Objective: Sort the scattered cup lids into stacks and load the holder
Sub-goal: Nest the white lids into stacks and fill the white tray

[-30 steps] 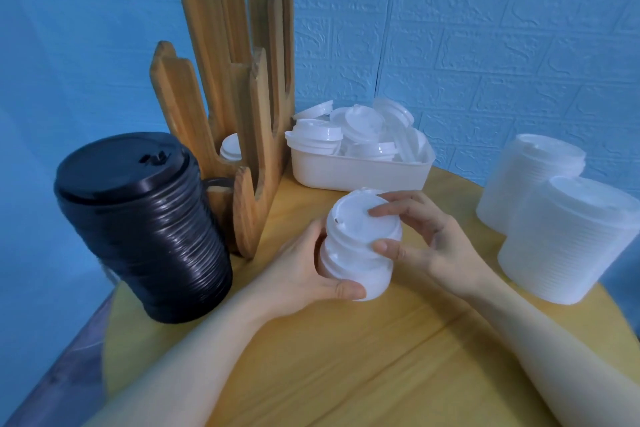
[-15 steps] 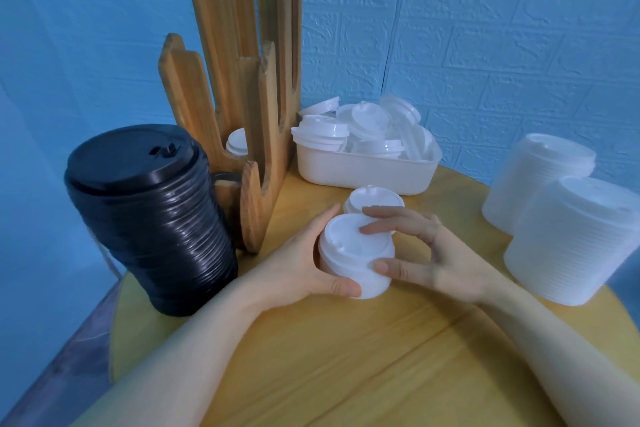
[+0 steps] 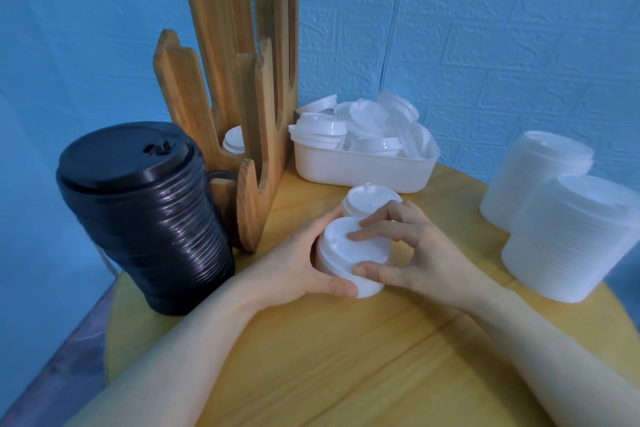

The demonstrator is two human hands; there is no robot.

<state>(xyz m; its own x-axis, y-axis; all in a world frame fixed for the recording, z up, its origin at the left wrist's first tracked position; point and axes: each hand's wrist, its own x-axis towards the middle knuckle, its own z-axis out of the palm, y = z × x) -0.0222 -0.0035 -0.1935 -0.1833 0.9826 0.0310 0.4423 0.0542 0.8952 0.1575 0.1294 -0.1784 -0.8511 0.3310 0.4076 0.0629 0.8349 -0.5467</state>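
A short stack of small white lids (image 3: pixel 337 253) rests on the wooden table, held between both hands. My left hand (image 3: pixel 298 267) wraps its left side with the thumb at the base. My right hand (image 3: pixel 412 250) grips its right side, fingers lying across the top lid. Just behind stands another small white lid stack (image 3: pixel 367 199), partly hidden by my right fingers. The wooden lid holder (image 3: pixel 249 135) stands at the back left with a white lid (image 3: pixel 232 140) in one slot. A white bin (image 3: pixel 363 168) of jumbled white lids sits beside it.
A tall stack of black lids (image 3: pixel 145 215) stands at the left near the table's edge. Two stacks of large white lids (image 3: pixel 575 239) stand at the right. The round table (image 3: pixel 346 357) ends against a blue brick-pattern wall.
The tall stack in my hands has become two: the upper lids now stand on the table behind, and my hands hold the shorter lower stack. The camera moved slightly.
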